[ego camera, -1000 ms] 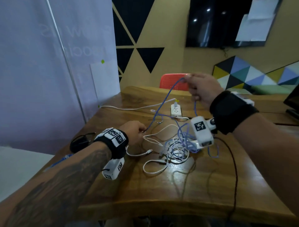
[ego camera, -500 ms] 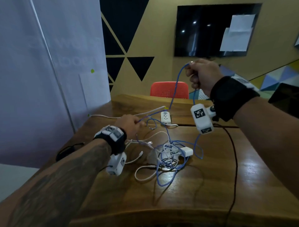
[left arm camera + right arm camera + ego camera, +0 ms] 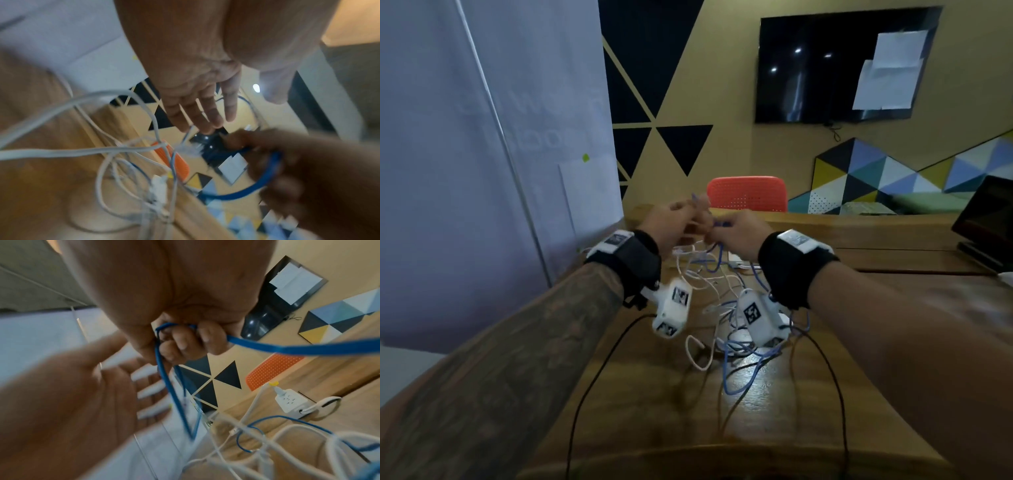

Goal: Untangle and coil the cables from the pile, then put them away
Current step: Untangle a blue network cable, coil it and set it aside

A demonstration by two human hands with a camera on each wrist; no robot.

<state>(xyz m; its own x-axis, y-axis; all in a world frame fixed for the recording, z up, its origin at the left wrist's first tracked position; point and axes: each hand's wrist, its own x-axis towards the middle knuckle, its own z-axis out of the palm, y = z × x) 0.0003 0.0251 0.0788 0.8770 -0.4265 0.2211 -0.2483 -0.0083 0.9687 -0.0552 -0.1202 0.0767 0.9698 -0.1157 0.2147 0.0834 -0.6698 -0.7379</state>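
My hands meet above the far part of the wooden table. My right hand has its fingers curled round a loop of the blue cable. The cable hangs from it down into the pile of tangled blue and white cables on the table. My left hand is beside the right with straight fingers and a bare palm, its fingertips near a pale cable end. White cables hang loose below it.
A white power strip lies on the table beyond the pile. A red chair stands behind the table. A dark screen device sits at the right edge. Thin black leads run across the near tabletop. A white panel stands at the left.
My right hand has come down and to the left with the blue cable. My left hand has risen off the table, let go of the cable there and opened beside the right.
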